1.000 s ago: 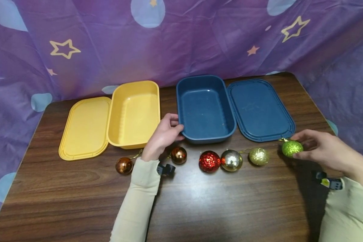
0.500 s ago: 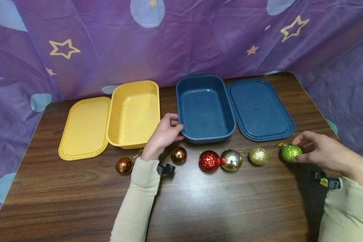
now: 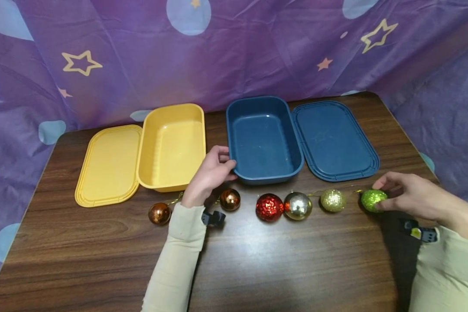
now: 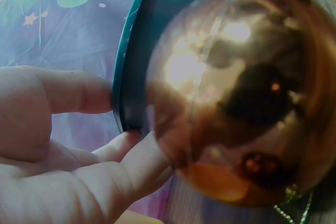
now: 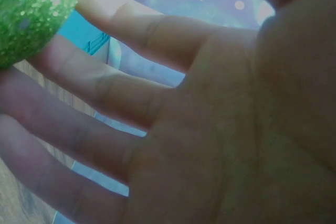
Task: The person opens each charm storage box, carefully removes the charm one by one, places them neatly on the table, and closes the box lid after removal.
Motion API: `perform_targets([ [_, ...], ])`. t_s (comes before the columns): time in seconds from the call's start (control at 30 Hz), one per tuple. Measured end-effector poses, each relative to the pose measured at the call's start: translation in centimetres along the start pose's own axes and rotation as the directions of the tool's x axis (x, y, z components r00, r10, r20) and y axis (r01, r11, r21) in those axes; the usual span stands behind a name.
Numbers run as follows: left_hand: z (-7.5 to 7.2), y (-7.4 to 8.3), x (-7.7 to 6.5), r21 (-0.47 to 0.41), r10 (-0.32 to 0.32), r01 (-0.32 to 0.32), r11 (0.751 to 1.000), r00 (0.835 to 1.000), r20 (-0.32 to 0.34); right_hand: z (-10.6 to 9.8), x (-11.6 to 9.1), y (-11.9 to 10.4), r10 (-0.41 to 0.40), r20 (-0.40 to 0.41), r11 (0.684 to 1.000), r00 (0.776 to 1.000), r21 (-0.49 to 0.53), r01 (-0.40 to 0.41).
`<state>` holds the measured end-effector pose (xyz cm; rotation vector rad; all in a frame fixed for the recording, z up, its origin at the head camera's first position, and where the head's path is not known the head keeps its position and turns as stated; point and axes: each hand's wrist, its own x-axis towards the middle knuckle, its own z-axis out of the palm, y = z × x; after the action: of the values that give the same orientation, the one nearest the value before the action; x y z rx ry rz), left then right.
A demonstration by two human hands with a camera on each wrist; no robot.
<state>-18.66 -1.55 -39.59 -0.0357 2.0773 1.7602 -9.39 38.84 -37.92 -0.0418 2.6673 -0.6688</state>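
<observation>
My left hand (image 3: 210, 173) holds the front left corner of the blue container (image 3: 263, 178), with fingers at its side wall and thumb by the rim. In the left wrist view, the fingers (image 4: 86, 95) touch the blue wall, and a large copper bauble (image 4: 236, 93) hides part of it. At the right, my right hand (image 3: 423, 199) pinches a green glitter bauble (image 3: 372, 200) at table level, below the blue lid (image 3: 337, 143). The right wrist view shows fingertips against this green bauble (image 5: 34, 14); the thumb's tip is out of view there.
A yellow container (image 3: 173, 151) and yellow lid (image 3: 108, 167) lie at the left. Along the front sit copper baubles (image 3: 160, 213), a red bauble (image 3: 269, 208), a shiny pale-gold bauble (image 3: 298, 206) and a gold glitter bauble (image 3: 333, 200). A purple star-print cloth (image 3: 242, 56) hangs behind the table.
The green bauble has come down and slightly left in my right hand, away from the blue lid's corner. My left hand stays at the blue container.
</observation>
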Motion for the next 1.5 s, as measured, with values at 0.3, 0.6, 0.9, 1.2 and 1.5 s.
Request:
perform_targets([
  [0.3,0.03,0.02,-0.11,-0.009,0.012,-0.012,1.0,1.0,0.002,0.05,0.22,0.04,0.005,0.01,1.0,1.0,-0.007,-0.004],
  [0.6,0.04,0.01,-0.1,-0.01,0.01,-0.01,1.0,1.0,0.002,0.0,0.08,-0.19,0.014,0.008,1.0,1.0,-0.005,-0.014],
  [0.9,0.05,0.05,-0.09,-0.017,0.009,-0.009,1.0,1.0,0.002,0.34,0.32,-0.35,0.002,-0.026,1.0,1.0,-0.016,-0.003],
  [1.2,0.11,0.06,0.0,-0.015,0.005,-0.005,1.0,1.0,0.003,0.28,0.37,-0.55,-0.002,-0.045,0.999,0.999,-0.051,0.0],
  [1.5,-0.01,0.03,-0.1,-0.001,0.002,-0.002,1.0,1.0,0.003,0.03,0.32,-0.48,0.019,-0.036,0.998,0.999,-0.054,-0.021],
])
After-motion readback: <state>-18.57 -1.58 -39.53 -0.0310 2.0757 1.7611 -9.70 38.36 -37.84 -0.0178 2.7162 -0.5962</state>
